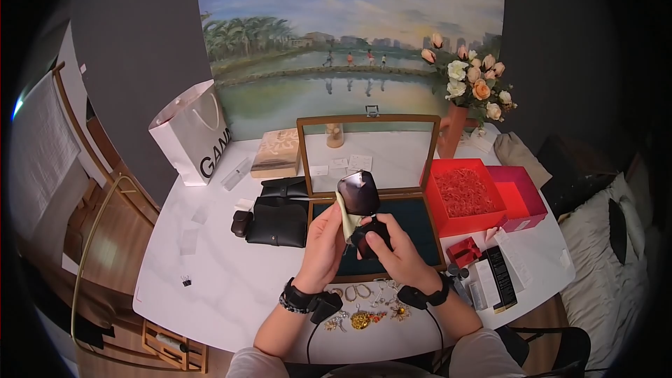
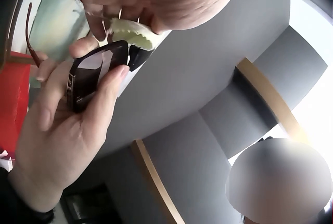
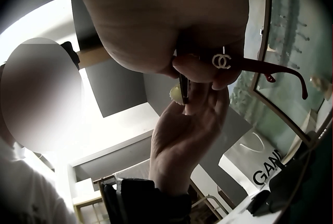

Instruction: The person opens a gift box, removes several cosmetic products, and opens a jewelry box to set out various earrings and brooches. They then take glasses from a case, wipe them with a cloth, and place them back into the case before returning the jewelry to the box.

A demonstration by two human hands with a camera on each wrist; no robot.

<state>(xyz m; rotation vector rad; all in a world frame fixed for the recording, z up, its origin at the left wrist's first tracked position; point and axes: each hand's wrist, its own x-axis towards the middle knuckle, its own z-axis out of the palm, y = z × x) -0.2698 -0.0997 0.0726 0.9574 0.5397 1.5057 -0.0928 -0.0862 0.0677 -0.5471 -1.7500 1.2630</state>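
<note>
Over a wooden display case (image 1: 432, 234) with a raised glass lid, both hands hold a pair of dark sunglasses (image 1: 358, 194). My right hand (image 1: 404, 250) grips them by one lens, its thumb across the front. My left hand (image 1: 323, 241) pinches a pale yellow-green cloth (image 1: 346, 218) against the glasses, near the other lens. In the left wrist view the cloth (image 2: 132, 34) shows a zigzag edge close beside a lens (image 2: 99, 73). A dark red temple (image 3: 276, 68) with a metal logo sticks out past the right hand in the right wrist view.
Jewellery (image 1: 360, 318) lies in front of the case. Black pouches (image 1: 278, 222) lie left of it, by a book-like box (image 1: 275, 154) and a white paper bag (image 1: 185, 133). Right stand a red box (image 1: 448, 224), a black carton (image 1: 500, 276) and a vase (image 1: 453, 129) of flowers.
</note>
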